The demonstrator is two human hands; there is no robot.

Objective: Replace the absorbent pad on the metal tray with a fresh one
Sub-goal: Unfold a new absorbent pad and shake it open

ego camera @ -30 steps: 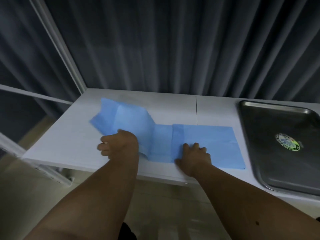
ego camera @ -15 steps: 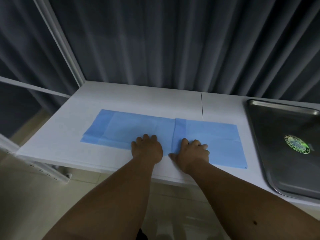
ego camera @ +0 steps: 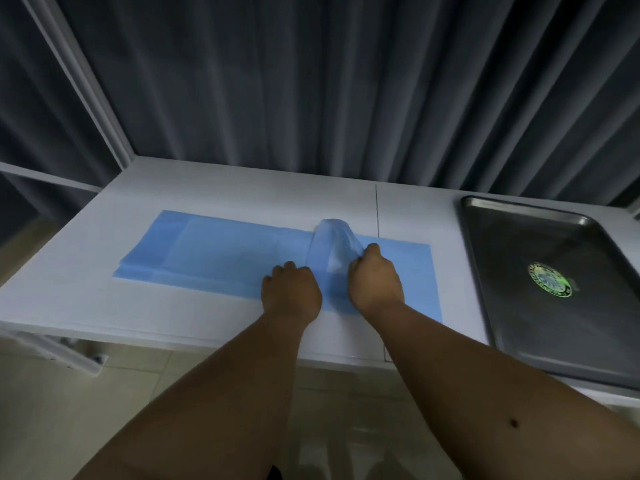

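Observation:
A blue absorbent pad (ego camera: pixel 214 252) lies spread lengthwise on the white table (ego camera: pixel 242 181), left of the metal tray (ego camera: pixel 519 244). The tray is bare except for a round sticker (ego camera: pixel 550 279) on its floor. My left hand (ego camera: pixel 290 292) presses flat on the pad near its middle, fingers curled. My right hand (ego camera: pixel 374 279) pinches a folded flap of the pad and lifts it into a small arch between the two hands. The pad's right part lies flat under and beyond my right hand.
A dark pleated curtain (ego camera: pixel 346 81) hangs right behind the table. A white frame post (ego camera: pixel 79 84) rises at the table's back left corner. A seam (ego camera: pixel 377 209) splits the tabletop. Beige floor tiles (ego camera: pixel 69 410) show below the front edge.
The left part of the pad was unfolded flat to the left. My left hand slid back to the middle, and my right hand has now pinched a flap and raised it.

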